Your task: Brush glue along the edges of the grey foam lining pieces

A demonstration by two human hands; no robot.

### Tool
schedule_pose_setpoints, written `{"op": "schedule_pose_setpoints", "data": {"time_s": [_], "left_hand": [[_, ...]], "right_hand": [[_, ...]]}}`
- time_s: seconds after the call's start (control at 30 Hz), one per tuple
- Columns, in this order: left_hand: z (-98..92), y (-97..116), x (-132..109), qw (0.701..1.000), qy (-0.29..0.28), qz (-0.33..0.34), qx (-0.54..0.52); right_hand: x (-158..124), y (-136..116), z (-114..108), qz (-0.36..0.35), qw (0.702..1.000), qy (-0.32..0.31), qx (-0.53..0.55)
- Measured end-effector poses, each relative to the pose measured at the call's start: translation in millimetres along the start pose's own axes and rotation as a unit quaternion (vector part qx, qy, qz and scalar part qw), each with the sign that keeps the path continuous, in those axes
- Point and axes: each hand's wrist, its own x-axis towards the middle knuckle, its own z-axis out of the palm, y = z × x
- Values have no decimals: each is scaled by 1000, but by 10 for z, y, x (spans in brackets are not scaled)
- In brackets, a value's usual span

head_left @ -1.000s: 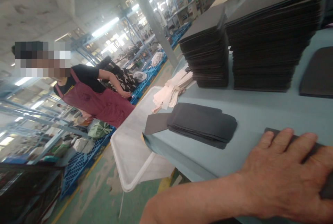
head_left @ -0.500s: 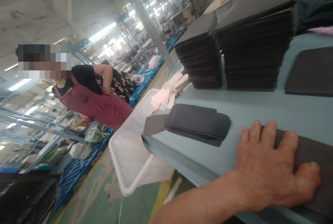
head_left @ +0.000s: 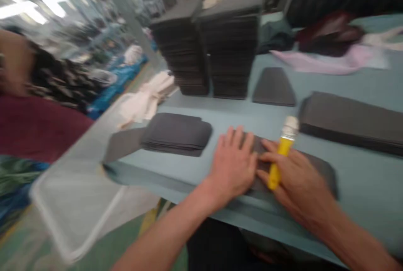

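My left hand (head_left: 233,164) lies palm down on the left end of a dark grey flat piece (head_left: 323,172), its fingers stretched out. On the same piece, my right hand (head_left: 300,181) holds a brush (head_left: 283,147) with a yellow handle and pale bristles pointing up and away. The right fingertips touch the piece close to the left hand. Left of my hands lies a small pile of dark grey folded pieces (head_left: 176,132), overlapping another flat dark piece (head_left: 124,143) at the table's corner. Motion blurs the view somewhat.
Two tall stacks of dark pieces, a left stack (head_left: 185,57) and a right stack (head_left: 231,53), stand behind. A lower pile (head_left: 352,118) lies right, with pink cloth (head_left: 327,63) beyond. A white bin (head_left: 72,204) stands off the table's left end; a person in a maroon apron (head_left: 37,128) is beside it.
The view has swung right, moving the person towards the left edge. My right hand with the brush has come into view. My left hand still rests on the dark piece.
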Motion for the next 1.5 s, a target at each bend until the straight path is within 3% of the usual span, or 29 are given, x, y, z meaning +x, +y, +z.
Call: {"op": "schedule_pose_setpoints", "data": {"time_s": [0.17, 0.4, 0.73, 1.0, 1.17, 1.5], "left_hand": [[213, -79, 137, 995, -1, -1, -98], [139, -76, 117, 1000, -1, 10, -29], [130, -137, 111, 999, -5, 41, -28], [112, -397, 175, 971, -26, 238, -11], [102, -469, 194, 966, -9, 258, -4], [150, -647, 168, 965, -35, 258, -28]], "right_hand": [[100, -31, -60, 35, 996, -75, -39], [53, 76, -243, 48, 992, -114, -8], [31, 173, -282, 25, 991, -132, 1], [43, 183, -303, 3, 992, -127, -12], [48, 178, -322, 0, 989, -144, -20], [45, 171, -350, 9, 988, -153, 3]]}}
